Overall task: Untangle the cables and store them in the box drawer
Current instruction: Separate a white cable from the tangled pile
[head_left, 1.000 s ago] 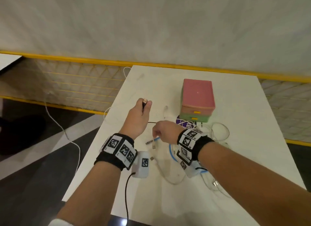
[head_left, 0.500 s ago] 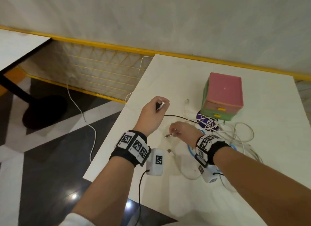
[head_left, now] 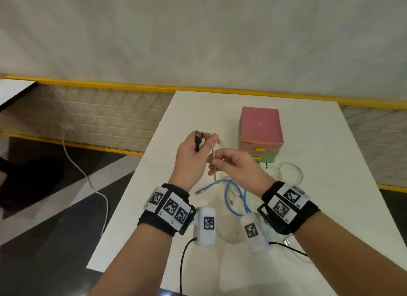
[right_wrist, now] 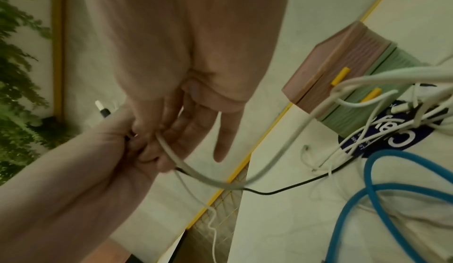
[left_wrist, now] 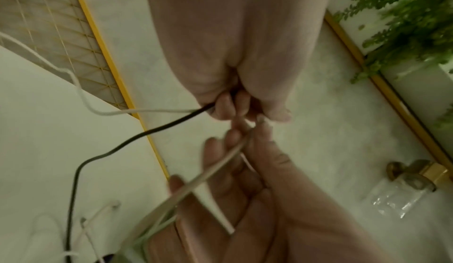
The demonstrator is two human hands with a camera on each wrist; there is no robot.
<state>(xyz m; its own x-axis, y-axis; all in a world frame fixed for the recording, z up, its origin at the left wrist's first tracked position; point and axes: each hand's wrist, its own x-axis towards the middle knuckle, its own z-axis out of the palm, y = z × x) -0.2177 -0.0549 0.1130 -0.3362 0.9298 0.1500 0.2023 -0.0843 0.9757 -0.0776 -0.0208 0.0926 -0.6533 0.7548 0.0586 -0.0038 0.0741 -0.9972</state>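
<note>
My left hand [head_left: 203,141] is raised over the table's left part and grips the plug end of a black cable [head_left: 198,141]. In the left wrist view the black cable [left_wrist: 171,123] and a thin white cable [left_wrist: 122,112] both run into its curled fingers. My right hand [head_left: 217,161] is right beside it and pinches a pale grey-white cable [head_left: 213,163] that hangs down toward the table. A blue cable [head_left: 233,192] lies under my right wrist. The box [head_left: 261,132], pink over green, has both drawers closed.
A loose tangle of white cables [head_left: 290,174] lies in front of the box, over a dark blue round sticker [right_wrist: 392,137]. The table's left edge [head_left: 136,176] drops to the floor, where a white cord [head_left: 88,181] trails. A yellow-railed mesh fence runs behind.
Both hands have risen off the table and come together. My right hand left the plug it held low and now pinches the pale cable beside my left fingers. The head view swung.
</note>
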